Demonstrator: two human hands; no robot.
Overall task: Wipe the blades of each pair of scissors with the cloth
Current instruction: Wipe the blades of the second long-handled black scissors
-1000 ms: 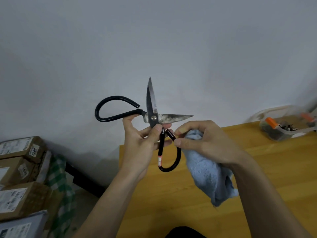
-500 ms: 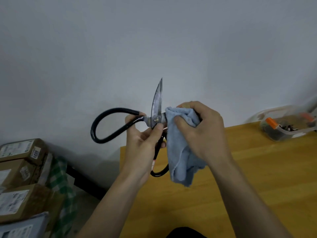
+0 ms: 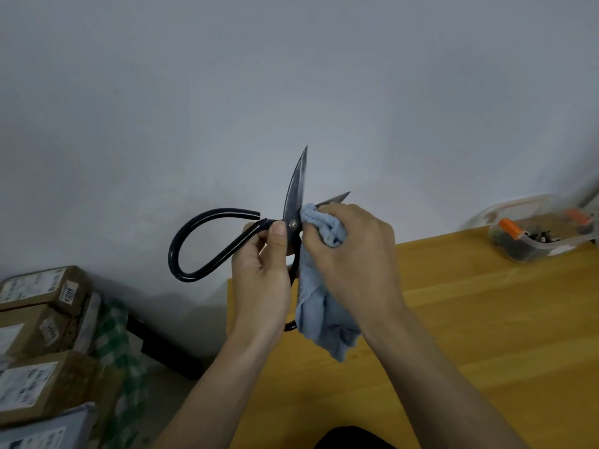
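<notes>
A large pair of scissors (image 3: 293,189) with black loop handles is held up in front of the wall, blades spread apart. My left hand (image 3: 262,280) pinches it at the pivot, thumb on the black handle neck. My right hand (image 3: 353,254) grips a light blue cloth (image 3: 324,312), bunched against the right-pointing blade near the pivot. Only that blade's tip shows above my fingers. The other blade points up, bare. The lower handle loop is mostly hidden behind my left hand and the hanging cloth.
A wooden table (image 3: 470,319) lies below my hands, its left edge under the scissors. A clear plastic box (image 3: 534,234) with orange clips sits at the table's far right. Cardboard parcels (image 3: 39,319) are stacked on the floor at left, beside green checked fabric (image 3: 113,345).
My right hand brought the cloth up from beside the lower handle onto the right-pointing blade at the pivot. That blade's tip, covered half a second ago, now shows past my fingers.
</notes>
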